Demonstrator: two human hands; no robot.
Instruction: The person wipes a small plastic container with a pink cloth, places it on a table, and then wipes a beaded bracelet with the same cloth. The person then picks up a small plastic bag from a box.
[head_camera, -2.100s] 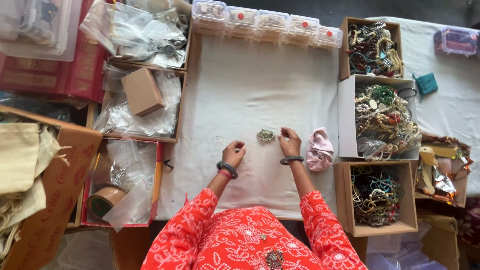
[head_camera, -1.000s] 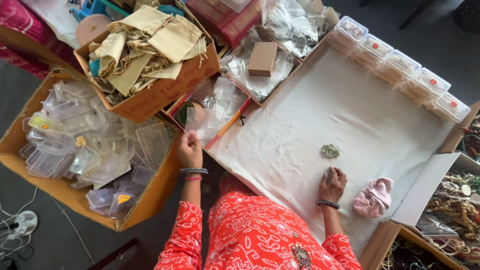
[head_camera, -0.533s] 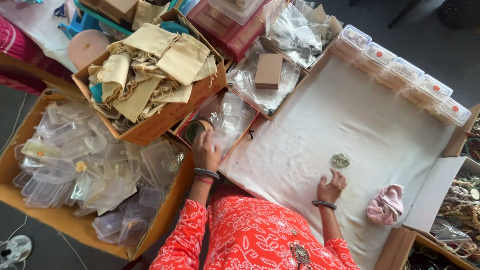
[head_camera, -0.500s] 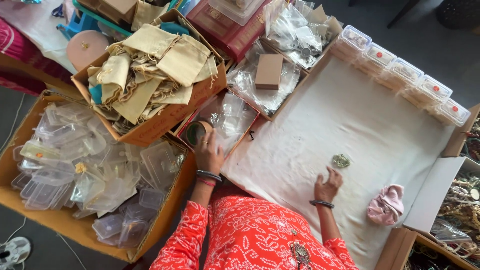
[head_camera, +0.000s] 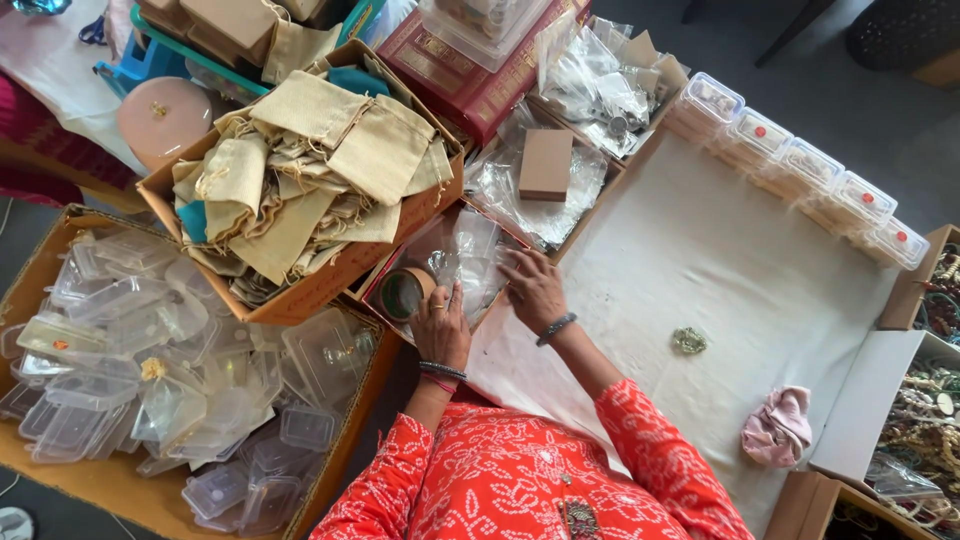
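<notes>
Both hands are in the shallow red-edged box of clear plastic pouches (head_camera: 470, 255): the left hand (head_camera: 440, 322) lies with fingers loosely curled against a brown roll of packing tape (head_camera: 403, 293), grasping nothing that shows, and the right hand (head_camera: 533, 287) is spread flat, fingertips on a pouch. This looks like the step of picking out a pouch. The small greenish beaded piece (head_camera: 689, 341) lies apart on the white cloth-covered counter (head_camera: 720, 250), so next a single pouch needs pinching free of the pile.

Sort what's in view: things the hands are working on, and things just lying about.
In hand: left hand, right hand, clear bags, tape roll.
Lying about: cloth pouches, plastic boxes, brown box, ornament, pink cloth.
</notes>
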